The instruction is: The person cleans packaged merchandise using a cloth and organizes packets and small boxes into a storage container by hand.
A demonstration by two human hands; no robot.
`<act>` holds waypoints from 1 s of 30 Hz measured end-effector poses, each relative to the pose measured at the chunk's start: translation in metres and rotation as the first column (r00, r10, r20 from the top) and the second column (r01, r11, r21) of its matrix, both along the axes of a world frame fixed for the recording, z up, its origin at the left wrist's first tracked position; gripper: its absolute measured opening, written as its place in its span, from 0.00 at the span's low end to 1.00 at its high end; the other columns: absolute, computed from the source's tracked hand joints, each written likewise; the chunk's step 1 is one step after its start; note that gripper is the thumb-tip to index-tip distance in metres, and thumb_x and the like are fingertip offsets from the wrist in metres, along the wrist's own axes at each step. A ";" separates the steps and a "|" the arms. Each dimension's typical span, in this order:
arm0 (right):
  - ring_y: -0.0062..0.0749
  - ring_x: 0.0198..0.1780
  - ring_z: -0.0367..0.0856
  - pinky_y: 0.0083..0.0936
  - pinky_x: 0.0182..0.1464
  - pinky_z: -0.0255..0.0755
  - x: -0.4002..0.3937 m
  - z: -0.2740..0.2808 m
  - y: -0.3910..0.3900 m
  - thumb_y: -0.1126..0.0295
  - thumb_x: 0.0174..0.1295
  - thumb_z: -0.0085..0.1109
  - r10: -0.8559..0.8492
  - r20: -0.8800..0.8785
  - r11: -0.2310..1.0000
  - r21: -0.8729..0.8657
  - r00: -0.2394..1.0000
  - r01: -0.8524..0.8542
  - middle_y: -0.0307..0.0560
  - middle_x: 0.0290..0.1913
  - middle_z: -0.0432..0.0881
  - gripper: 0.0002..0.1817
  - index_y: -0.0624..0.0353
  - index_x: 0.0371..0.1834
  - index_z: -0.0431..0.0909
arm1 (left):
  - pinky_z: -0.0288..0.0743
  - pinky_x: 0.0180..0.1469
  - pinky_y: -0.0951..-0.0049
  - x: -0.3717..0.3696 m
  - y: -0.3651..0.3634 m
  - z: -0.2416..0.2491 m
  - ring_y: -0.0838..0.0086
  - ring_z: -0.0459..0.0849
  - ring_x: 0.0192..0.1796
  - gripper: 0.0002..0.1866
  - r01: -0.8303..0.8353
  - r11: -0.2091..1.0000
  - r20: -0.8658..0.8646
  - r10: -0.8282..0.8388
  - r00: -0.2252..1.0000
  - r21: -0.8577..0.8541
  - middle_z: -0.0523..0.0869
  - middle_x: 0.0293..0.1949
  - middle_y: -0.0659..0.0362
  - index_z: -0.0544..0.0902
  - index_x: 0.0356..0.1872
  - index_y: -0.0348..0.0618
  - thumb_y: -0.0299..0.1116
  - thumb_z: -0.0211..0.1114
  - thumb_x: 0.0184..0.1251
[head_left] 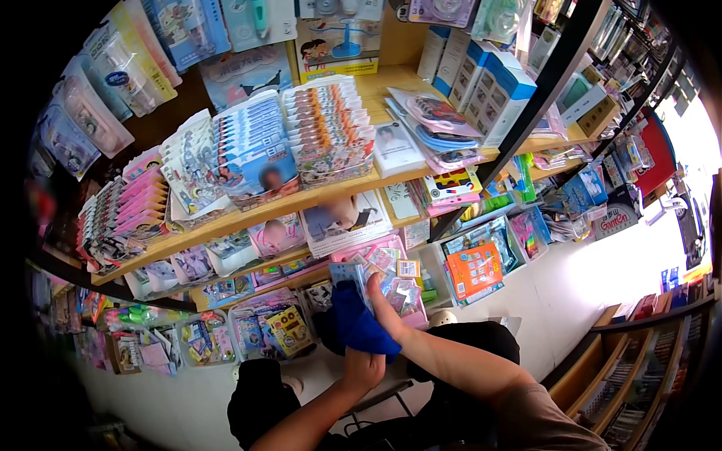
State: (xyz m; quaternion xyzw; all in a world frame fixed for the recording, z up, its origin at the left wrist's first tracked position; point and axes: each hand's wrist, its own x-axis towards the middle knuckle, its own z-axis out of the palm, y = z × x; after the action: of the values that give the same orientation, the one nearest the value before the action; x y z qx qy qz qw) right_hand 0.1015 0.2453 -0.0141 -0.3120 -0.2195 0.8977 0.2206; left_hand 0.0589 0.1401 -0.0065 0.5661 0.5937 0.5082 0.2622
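A crumpled dark blue cloth [352, 319] is bunched in front of my body. My left hand [365, 368] is closed round its lower end. On the right side of the cloth is my right hand [387, 316], its thumb pointing up along the edge of a thin light blue packet [349, 273]. The other fingers of that hand are hidden, but it appears to grip the packet. Cloth covers the packet's lower part. Just beyond my hands stands a pink tray [387, 242] holding small clear packs [406, 295].
A wooden shelf [248, 207] with rows of carded packs [327, 124] crosses above my hands. Lower bins [235, 331] hold more packets, and an orange pack [474, 272] lies in a bin to the right. A dark shelf post [553, 75] rises at right.
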 end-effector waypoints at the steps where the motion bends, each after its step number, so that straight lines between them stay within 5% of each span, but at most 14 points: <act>1: 0.16 0.33 0.74 0.13 0.35 0.70 0.001 0.000 0.000 0.38 0.63 0.33 0.028 0.013 0.999 0.022 1.000 -0.028 0.35 0.34 0.76 0.30 0.53 0.47 0.71 | 0.61 0.56 0.59 -0.002 0.001 -0.001 0.48 0.69 0.54 0.16 -0.007 1.000 0.038 0.007 0.999 -0.013 0.72 0.51 0.42 0.71 0.48 0.30 0.32 0.47 0.66; 2: 0.26 0.47 0.73 0.21 0.49 0.68 0.007 0.002 -0.002 0.38 0.63 0.31 0.102 0.012 0.994 0.033 0.995 -0.103 0.44 0.46 0.73 0.34 0.55 0.59 0.63 | 0.61 0.57 0.59 -0.003 0.004 -0.006 0.50 0.69 0.56 0.17 -0.038 0.999 0.134 0.041 0.990 -0.026 0.71 0.52 0.42 0.70 0.50 0.30 0.33 0.46 0.67; 4: 0.34 0.57 0.63 0.26 0.60 0.55 0.002 -0.004 -0.008 0.40 0.64 0.29 0.090 0.033 0.973 0.211 0.995 -0.095 0.50 0.56 0.65 0.35 0.54 0.66 0.52 | 0.60 0.58 0.61 -0.005 0.012 -0.008 0.53 0.68 0.58 0.19 -0.093 0.994 0.323 0.107 0.940 -0.060 0.70 0.55 0.43 0.66 0.54 0.29 0.33 0.45 0.68; 7: 0.42 0.67 0.47 0.31 0.68 0.37 0.000 -0.014 -0.017 0.43 0.66 0.26 0.159 0.131 0.926 0.325 0.979 -0.194 0.54 0.65 0.50 0.35 0.51 0.71 0.38 | 0.54 0.64 0.67 -0.018 0.029 0.015 0.63 0.64 0.63 0.23 -0.175 0.984 0.456 0.160 0.876 -0.007 0.64 0.62 0.48 0.61 0.62 0.33 0.35 0.42 0.70; 9: 0.44 0.69 0.42 0.33 0.69 0.33 -0.002 -0.009 -0.022 0.45 0.67 0.25 0.137 0.241 0.848 0.473 0.961 -0.240 0.55 0.67 0.46 0.34 0.49 0.71 0.35 | 0.57 0.61 0.68 -0.029 0.038 0.025 0.64 0.67 0.58 0.23 -0.203 0.975 0.510 0.223 0.831 -0.095 0.67 0.58 0.49 0.61 0.60 0.31 0.37 0.43 0.70; 12: 0.45 0.69 0.43 0.33 0.69 0.36 -0.006 0.007 -0.031 0.47 0.68 0.25 0.005 0.330 0.590 0.761 0.944 -0.269 0.56 0.67 0.46 0.33 0.51 0.71 0.36 | 0.61 0.57 0.70 -0.050 0.039 0.033 0.67 0.71 0.51 0.22 -0.124 0.932 0.619 0.322 0.716 -0.341 0.73 0.51 0.51 0.65 0.58 0.31 0.37 0.44 0.70; 15: 0.45 0.68 0.44 0.32 0.68 0.37 -0.006 0.001 -0.030 0.48 0.69 0.25 0.003 0.290 0.638 0.736 0.957 -0.225 0.57 0.67 0.46 0.33 0.53 0.71 0.36 | 0.63 0.54 0.71 -0.046 0.044 0.028 0.70 0.72 0.50 0.20 -0.188 0.977 0.542 0.214 0.813 -0.104 0.74 0.49 0.52 0.69 0.55 0.31 0.37 0.45 0.70; 16: 0.45 0.68 0.45 0.32 0.68 0.38 -0.006 0.001 -0.030 0.48 0.69 0.25 0.012 0.284 0.705 0.677 0.959 -0.209 0.57 0.66 0.46 0.32 0.54 0.71 0.38 | 0.64 0.52 0.72 -0.042 0.043 0.027 0.72 0.72 0.48 0.19 -0.274 0.956 -0.093 0.283 0.955 0.101 0.75 0.48 0.52 0.70 0.52 0.31 0.36 0.46 0.69; 19: 0.46 0.68 0.46 0.31 0.68 0.38 -0.005 0.002 -0.028 0.49 0.69 0.25 0.023 0.279 0.795 0.578 0.960 -0.187 0.57 0.65 0.47 0.32 0.57 0.70 0.42 | 0.66 0.50 0.73 -0.031 0.043 0.051 0.73 0.73 0.46 0.17 -0.278 0.958 0.474 0.280 0.835 -0.076 0.75 0.45 0.53 0.72 0.50 0.31 0.35 0.47 0.69; 24: 0.44 0.70 0.39 0.29 0.69 0.37 -0.003 -0.011 -0.034 0.51 0.70 0.23 0.005 0.396 0.535 0.774 0.918 -0.337 0.55 0.67 0.45 0.29 0.59 0.68 0.45 | 0.68 0.45 0.76 -0.042 0.036 0.026 0.76 0.74 0.40 0.15 -0.355 0.923 0.402 0.383 0.831 -0.147 0.77 0.39 0.58 0.75 0.43 0.36 0.37 0.45 0.69; 27: 0.46 0.68 0.45 0.30 0.68 0.38 -0.005 0.007 -0.044 0.51 0.68 0.32 -0.043 0.426 0.576 0.749 0.904 -0.326 0.59 0.64 0.49 0.32 0.63 0.68 0.47 | 0.69 0.44 0.75 -0.048 0.042 0.035 0.76 0.75 0.40 0.15 -0.354 0.906 0.650 0.415 0.637 -0.233 0.77 0.38 0.59 0.75 0.42 0.38 0.38 0.45 0.69; 30: 0.44 0.67 0.47 0.29 0.68 0.37 -0.006 0.004 -0.043 0.50 0.67 0.36 -0.017 0.427 0.619 0.714 0.904 -0.326 0.58 0.65 0.49 0.34 0.63 0.68 0.46 | 0.69 0.46 0.73 -0.053 0.038 0.036 0.73 0.76 0.43 0.17 -0.275 0.936 0.590 0.353 0.726 -0.221 0.77 0.42 0.57 0.72 0.48 0.38 0.40 0.46 0.69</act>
State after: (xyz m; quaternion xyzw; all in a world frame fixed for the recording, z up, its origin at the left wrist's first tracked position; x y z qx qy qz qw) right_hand 0.0959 0.2025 -0.0106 -0.3401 -0.6478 0.6506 0.2036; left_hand 0.0055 0.1784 0.0294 0.2418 0.5901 0.6667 0.3857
